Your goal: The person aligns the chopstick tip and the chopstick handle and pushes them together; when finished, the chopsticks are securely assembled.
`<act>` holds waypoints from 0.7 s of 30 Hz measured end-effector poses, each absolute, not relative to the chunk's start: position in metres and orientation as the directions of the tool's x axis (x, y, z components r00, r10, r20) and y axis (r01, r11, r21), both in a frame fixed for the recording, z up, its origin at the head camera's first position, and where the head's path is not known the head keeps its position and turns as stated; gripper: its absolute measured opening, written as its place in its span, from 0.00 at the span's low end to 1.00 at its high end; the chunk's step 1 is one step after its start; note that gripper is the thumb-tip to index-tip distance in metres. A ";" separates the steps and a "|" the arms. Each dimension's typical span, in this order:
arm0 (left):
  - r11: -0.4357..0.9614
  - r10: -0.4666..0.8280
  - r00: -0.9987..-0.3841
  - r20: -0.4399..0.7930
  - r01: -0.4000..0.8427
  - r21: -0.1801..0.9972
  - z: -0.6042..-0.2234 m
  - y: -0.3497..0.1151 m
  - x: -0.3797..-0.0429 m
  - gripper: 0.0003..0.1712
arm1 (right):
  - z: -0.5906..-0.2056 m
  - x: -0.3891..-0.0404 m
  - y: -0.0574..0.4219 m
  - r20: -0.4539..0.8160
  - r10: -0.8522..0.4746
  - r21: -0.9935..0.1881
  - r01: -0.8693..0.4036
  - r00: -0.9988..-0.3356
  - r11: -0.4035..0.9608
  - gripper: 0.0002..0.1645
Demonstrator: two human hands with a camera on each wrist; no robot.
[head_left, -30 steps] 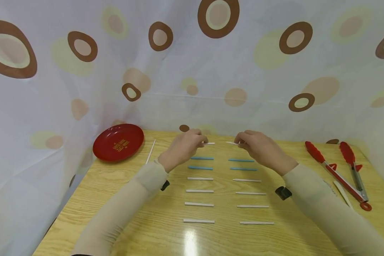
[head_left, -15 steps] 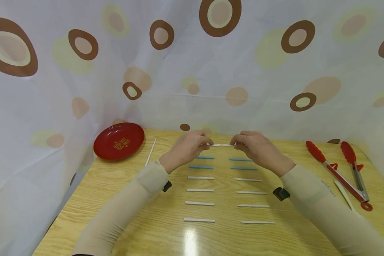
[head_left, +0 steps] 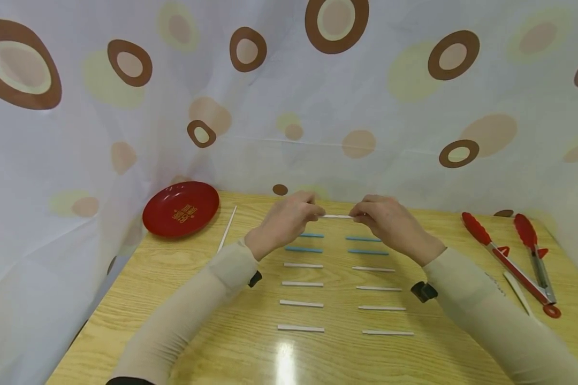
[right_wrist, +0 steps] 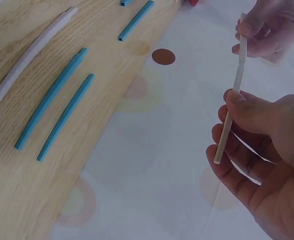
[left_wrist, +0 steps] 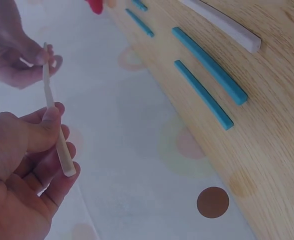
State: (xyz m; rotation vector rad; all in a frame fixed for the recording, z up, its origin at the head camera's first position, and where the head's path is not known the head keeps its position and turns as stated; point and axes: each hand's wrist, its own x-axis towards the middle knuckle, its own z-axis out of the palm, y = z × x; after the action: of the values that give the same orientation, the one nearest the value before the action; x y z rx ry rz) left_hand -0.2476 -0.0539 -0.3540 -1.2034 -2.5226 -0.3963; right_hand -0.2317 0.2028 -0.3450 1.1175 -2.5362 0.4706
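While the left hand [head_left: 289, 216] and the right hand [head_left: 382, 219] faced each other at the far side of the table [head_left: 250, 347], a slim white stick [head_left: 337, 216] ran almost level between them, apparently lifted clear of the surface. Both hands were nearly closed on it: each pinched its own half with the thumb on one side and curled fingers behind, the tail of the stick resting along the fingers. Partway along, a narrower neck [right_wrist: 241, 62] showed where the left piece [left_wrist: 64, 155] met the right piece [right_wrist: 224, 137]; whether they were locked or only touching could not be told.

The stick looked light and stiff, perhaps wood or plastic, with smooth faces that might turn under a loose thumb. That thin neck seemed the weakest spot, liable to snap if the hands tipped out of line. The best hold was probably on the thicker parts, just beside the neck, with gentle pressure and the rear fingers steadying each tail.

Closer in, blue sticks [head_left: 304, 249] and other white sticks [head_left: 379, 289] lay flat in two columns, spaced so that fingertips could likely reach either end.
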 end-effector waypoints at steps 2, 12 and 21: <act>0.613 0.702 -0.584 0.408 0.787 0.071 -0.354 -0.052 -0.247 0.11 | -0.345 -0.231 0.203 0.438 -0.647 -0.134 -0.757 -0.624 0.639 0.09; 0.595 0.717 -0.525 0.459 0.804 -0.010 -0.359 -0.048 -0.245 0.13 | -0.350 -0.227 0.198 0.493 -0.664 -0.055 -0.782 -0.563 0.621 0.08; 0.547 0.730 -0.472 0.495 0.837 -0.006 -0.359 -0.047 -0.246 0.13 | -0.352 -0.228 0.195 0.497 -0.677 -0.087 -0.808 -0.543 0.583 0.10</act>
State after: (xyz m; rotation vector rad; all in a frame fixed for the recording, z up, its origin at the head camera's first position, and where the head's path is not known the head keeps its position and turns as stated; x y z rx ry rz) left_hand -0.2455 -0.0474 -0.3593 -1.2708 -2.3421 -0.3285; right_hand -0.2277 0.1946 -0.3522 1.1934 -2.4025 0.4315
